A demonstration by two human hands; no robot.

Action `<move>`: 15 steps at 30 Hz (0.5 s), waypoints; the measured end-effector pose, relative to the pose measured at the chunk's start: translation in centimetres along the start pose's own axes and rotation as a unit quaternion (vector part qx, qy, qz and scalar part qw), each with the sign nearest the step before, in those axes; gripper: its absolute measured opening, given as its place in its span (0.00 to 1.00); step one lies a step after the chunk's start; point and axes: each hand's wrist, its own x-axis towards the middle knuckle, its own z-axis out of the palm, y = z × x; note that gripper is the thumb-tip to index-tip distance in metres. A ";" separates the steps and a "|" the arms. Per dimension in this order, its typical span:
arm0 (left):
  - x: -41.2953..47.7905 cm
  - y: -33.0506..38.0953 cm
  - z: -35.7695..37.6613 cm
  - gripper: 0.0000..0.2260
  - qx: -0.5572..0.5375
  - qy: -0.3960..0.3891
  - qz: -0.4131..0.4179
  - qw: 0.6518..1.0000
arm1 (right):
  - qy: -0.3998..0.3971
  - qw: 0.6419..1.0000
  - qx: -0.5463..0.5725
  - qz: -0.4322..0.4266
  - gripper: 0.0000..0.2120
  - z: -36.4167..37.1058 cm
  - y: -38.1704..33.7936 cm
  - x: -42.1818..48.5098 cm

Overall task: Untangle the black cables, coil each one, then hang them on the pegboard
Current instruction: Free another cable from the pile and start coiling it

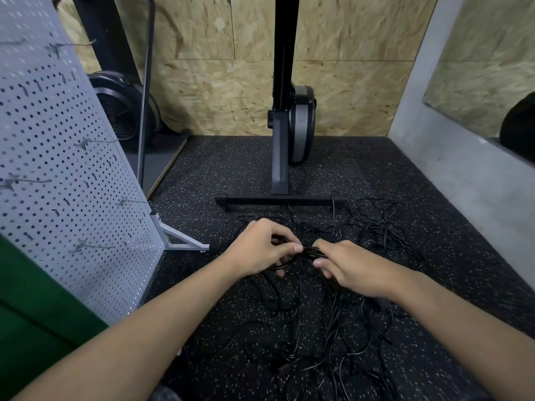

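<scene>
A tangle of thin black cables (333, 328) sprawls over the speckled black floor in front of me, reaching to the right as far as the loops (382, 227). Both hands meet above it. My left hand (260, 247) pinches a small bundle of black cable strands (311, 251) between thumb and fingers. My right hand (350, 264) grips the same bundle from the right side. More strands hang down from the bundle into the tangle. The grey pegboard (58, 169) stands at the left on a metal foot, with several wire hooks (92, 246) that carry nothing.
A black exercise machine with a floor crossbar (280, 199) stands just beyond the cables. A fan-wheel machine (121, 111) sits behind the pegboard. Chipboard wall at the back, a grey wall (463, 169) on the right. Green cloth (34, 314) fills the lower left.
</scene>
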 end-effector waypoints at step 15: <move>-0.1 -1.8 -0.6 0.24 -0.149 -0.034 -0.141 0.978 | 0.038 0.981 0.183 0.051 0.11 -0.6 1.4 -0.2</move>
